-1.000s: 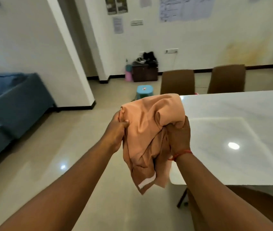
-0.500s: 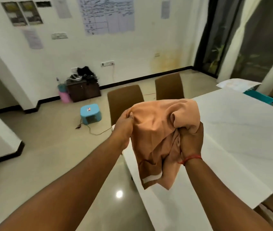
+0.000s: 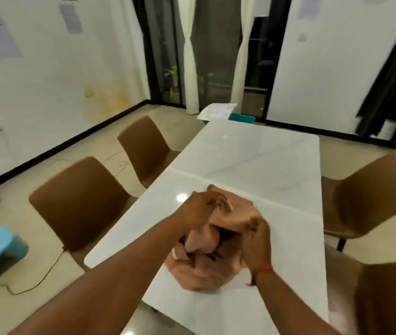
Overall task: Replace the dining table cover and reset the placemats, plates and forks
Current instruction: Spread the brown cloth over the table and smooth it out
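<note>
The left hand (image 3: 200,209) pinches an upper fold of the bunched peach-orange fabric table cover (image 3: 206,257), fingers curled into the cloth. The right hand (image 3: 256,240) grips the bundle's other side, thumb and fingers closed on a fold. The cover sits in a crumpled heap on the long white marble-look counter (image 3: 252,160), near the end closest to the person and roughly midway between the long edges.

The step in hand looks like laying the new cover: the heap is down but not yet opened. The next move likely calls for finding two corners or a hem, parting the hands and shaking the cloth out toward the far end (the blur hides where the hem runs).

Beyond the heap the counter runs on with room to spread. Brown moulded chairs (image 3: 83,201) stand close along both long edges, so overhanging cloth may snag on their backs.
</note>
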